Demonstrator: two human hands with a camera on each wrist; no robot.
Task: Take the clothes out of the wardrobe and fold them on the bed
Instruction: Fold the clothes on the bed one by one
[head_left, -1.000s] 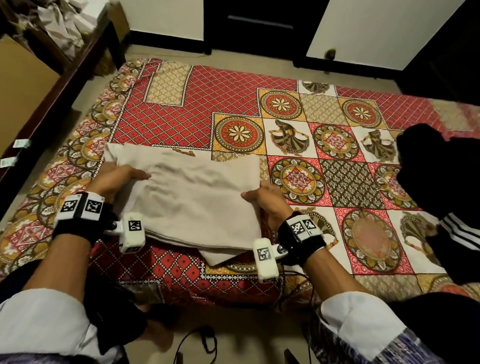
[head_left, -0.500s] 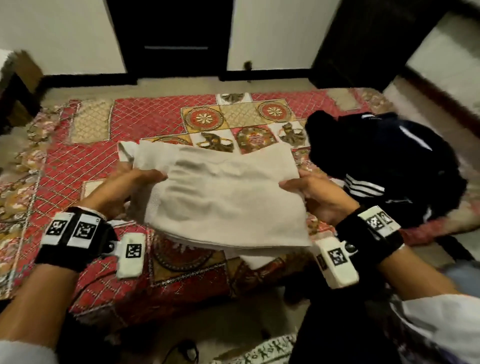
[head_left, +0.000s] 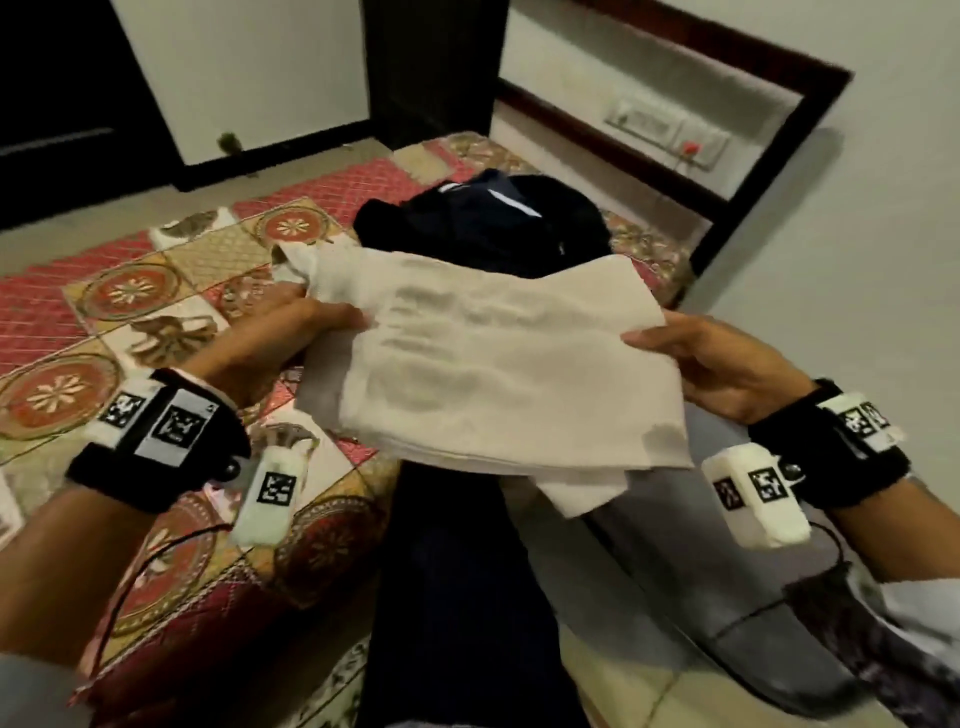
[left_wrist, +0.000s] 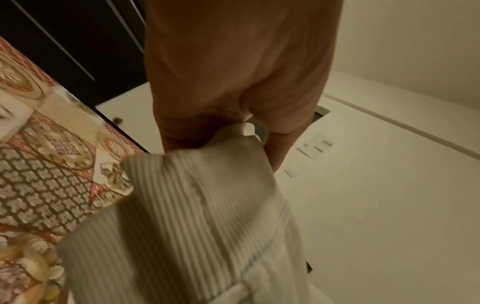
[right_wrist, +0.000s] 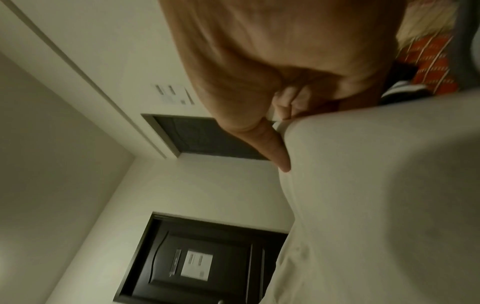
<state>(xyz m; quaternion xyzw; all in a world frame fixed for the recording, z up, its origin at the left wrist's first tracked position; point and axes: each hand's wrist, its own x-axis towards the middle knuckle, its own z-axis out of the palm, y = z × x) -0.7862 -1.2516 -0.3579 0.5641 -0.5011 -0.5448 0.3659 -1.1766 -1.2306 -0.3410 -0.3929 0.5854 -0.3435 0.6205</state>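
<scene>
We logged the folded cream ribbed knit garment (head_left: 498, 364) lifted clear of the bed, spanning the gap between both hands. The left hand (head_left: 270, 343) gripped its left edge, thumb on top and fingers curled beneath; the left wrist view showed the ribbed cloth bunched against that palm. The right hand (head_left: 722, 364) pinched the right edge, thumb pressed on the upper face, fingers under the fold, as the right wrist view confirmed. One loose flap hung below the near edge, towards the wrists.

Beyond the garment, past the fingertips, a heap of dark navy and black clothing with white stripes (head_left: 488, 223) lay unfolded on the bed with the red and gold patchwork printed cover (head_left: 130, 291).

Our judgement: this one piece was essentially folded and only needed setting down. The dark heap was not yet folded. The wardrobe's contents were not visible, so we could not tell how much remained there.
</scene>
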